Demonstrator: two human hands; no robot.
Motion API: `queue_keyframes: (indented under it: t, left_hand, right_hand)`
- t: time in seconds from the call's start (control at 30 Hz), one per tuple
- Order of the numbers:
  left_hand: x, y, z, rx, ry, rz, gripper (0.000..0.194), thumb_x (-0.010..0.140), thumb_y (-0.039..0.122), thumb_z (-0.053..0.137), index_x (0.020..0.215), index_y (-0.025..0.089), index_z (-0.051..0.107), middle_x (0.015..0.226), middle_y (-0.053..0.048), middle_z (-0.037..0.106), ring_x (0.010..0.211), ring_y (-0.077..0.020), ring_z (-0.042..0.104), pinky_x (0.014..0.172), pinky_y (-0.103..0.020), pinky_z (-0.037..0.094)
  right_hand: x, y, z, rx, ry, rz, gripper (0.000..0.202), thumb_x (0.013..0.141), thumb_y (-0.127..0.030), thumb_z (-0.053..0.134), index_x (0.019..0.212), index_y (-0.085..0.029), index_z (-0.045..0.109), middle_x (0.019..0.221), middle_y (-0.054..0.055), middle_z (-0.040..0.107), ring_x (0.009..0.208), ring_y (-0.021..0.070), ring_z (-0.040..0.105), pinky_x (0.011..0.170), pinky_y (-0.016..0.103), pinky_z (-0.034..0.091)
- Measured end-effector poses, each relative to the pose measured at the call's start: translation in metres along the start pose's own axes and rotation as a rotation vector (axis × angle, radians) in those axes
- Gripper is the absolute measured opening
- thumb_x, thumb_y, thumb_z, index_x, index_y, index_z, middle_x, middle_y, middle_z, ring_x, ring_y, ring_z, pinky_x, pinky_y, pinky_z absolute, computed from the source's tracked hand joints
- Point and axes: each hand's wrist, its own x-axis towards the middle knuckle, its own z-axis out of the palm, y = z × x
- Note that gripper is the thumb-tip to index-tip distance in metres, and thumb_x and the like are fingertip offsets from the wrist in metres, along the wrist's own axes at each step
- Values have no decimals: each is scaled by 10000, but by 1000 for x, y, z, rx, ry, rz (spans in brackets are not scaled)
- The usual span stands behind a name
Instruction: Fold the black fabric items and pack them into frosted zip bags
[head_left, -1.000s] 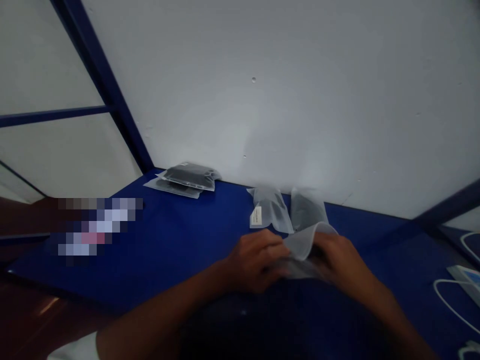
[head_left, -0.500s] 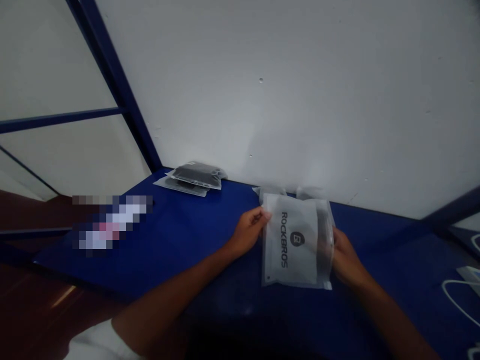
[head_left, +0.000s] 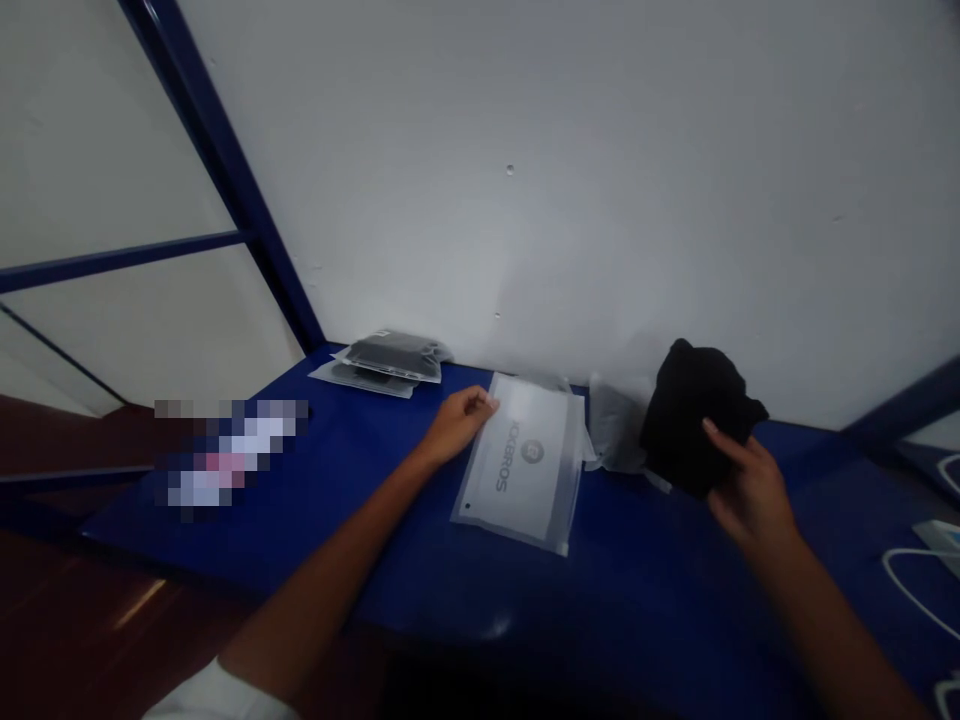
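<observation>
A translucent zip bag [head_left: 529, 465] with printed lettering and a round logo lies tilted over the blue table. My left hand [head_left: 459, 422] pinches its upper left edge. On the right, my right hand [head_left: 750, 485] grips a folded black cloth [head_left: 694, 415], thumb over its front, and holds it up beside the bag. Behind and between the two stands another translucent bag [head_left: 621, 420], partly covered by the black cloth.
Bagged dark items [head_left: 390, 360] lie stacked at the back left of the blue table [head_left: 375, 470]. A pale wall rises behind. A blurred-out object [head_left: 232, 455] is on the left. White cables [head_left: 911, 590] and a small box are at the far right.
The black cloth has come into view in my right hand, which let go of the printed bag and moved right. My left hand and that bag have shifted left, and the bag looks flatter.
</observation>
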Motion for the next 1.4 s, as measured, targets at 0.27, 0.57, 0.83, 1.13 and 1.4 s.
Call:
queue_keyframes:
  t: [0.27,0.57,0.83,1.13,1.4]
  left_hand:
    - [-33,27,25,569,203,465,309,829,444,567,940,164,493,847,-32,512,776,-169,512,713,-293,430]
    - [-70,40,66,891,-264,494,596,730,358,693,1221,148,429,1136,-129,529,984,-276,531,819,-405,473]
    - [-58,46,41,928,-415,268,345,844,228,493,1174,150,431,975,-110,632,848,-262,629,717,-376,488]
    - [-57,47,39,1013,-418,456,182,837,123,436,959,177,561,908,-62,608,746,-191,600,644,-297,469]
    - [-57,49,40,965,-269,450,281,822,86,434,1077,165,523,941,-57,590,808,-186,577,695,-302,493]
  right_hand:
    - [-7,-11,-1,-352,-331,341,353,662,-323,786,968,-185,680,878,70,745,791,239,707,714,335,572]
    - [-11,-9,1,-536,-541,373,322,668,-323,786,918,-152,678,855,57,733,747,190,687,689,295,539]
    - [-7,-6,-1,-533,-497,368,306,670,-357,784,893,-169,691,835,62,735,719,208,690,671,326,546]
    - [-16,-8,-2,-494,-681,348,420,626,-378,807,977,-188,677,951,60,720,862,228,681,817,371,531]
    - [-23,3,-6,-514,-868,345,491,623,-306,807,1078,-222,645,990,37,698,951,226,651,882,397,510]
